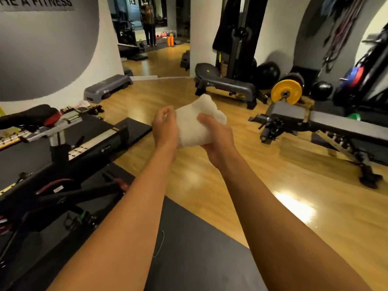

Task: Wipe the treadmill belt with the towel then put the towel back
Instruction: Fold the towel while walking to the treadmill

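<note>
Above gym floor (pixel 210 164): both hands grip bunched towel (pixel 195 124), left hand (pixel 164 127), right hand (pixel 218 139); treadmill (pixel 94 135) nearby, wiping status unclear, towel return pending.

The wood floor (pixel 210 175) was shiny and yellow-brown. A dark mat (pixel 199 248) lay on it near the bottom. A black bike (pixel 63 181) stood on the left. A grey step (pixel 108 87) sat by the wall. Two benches stood on the floor, one at the back (pixel 226 82) and one on the right (pixel 315 120). A yellow weight (pixel 286 92) and black balls (pixel 321 90) rested near the far wall.
</note>
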Demonstrator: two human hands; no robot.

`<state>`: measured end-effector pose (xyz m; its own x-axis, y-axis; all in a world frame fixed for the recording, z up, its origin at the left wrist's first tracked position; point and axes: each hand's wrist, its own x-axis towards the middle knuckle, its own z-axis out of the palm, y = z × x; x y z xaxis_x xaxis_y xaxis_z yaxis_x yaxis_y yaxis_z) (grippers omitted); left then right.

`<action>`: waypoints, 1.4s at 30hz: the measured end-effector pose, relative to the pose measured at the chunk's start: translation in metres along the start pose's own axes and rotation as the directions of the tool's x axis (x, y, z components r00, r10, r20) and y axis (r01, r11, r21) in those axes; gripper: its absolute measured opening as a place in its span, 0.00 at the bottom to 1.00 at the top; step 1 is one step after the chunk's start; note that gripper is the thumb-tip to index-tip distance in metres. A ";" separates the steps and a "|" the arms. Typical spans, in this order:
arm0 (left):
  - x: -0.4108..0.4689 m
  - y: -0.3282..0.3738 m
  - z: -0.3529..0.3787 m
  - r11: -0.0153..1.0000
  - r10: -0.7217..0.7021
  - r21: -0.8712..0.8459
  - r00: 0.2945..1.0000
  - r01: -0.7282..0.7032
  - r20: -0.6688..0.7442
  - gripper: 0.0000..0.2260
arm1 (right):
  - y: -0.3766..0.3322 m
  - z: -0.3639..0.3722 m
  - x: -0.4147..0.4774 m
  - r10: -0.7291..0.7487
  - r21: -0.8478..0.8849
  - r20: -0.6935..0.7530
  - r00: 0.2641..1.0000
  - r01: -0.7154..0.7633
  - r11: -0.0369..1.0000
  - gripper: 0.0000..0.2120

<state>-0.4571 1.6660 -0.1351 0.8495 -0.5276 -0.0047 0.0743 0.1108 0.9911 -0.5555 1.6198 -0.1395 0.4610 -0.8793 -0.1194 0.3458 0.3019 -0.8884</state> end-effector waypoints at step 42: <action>0.916 -0.086 0.444 0.999 -0.006 -0.051 0.976 -0.005 -0.217 0.10 | -0.068 0.103 1.033 0.238 -0.068 0.135 0.962 -0.231 0.971 0.11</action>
<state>0.0825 0.7993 -0.1656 0.9423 -0.3325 -0.0399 0.0968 0.1565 0.9829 -0.0187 0.7288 -0.1567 0.6363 -0.7240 -0.2665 0.1740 0.4713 -0.8647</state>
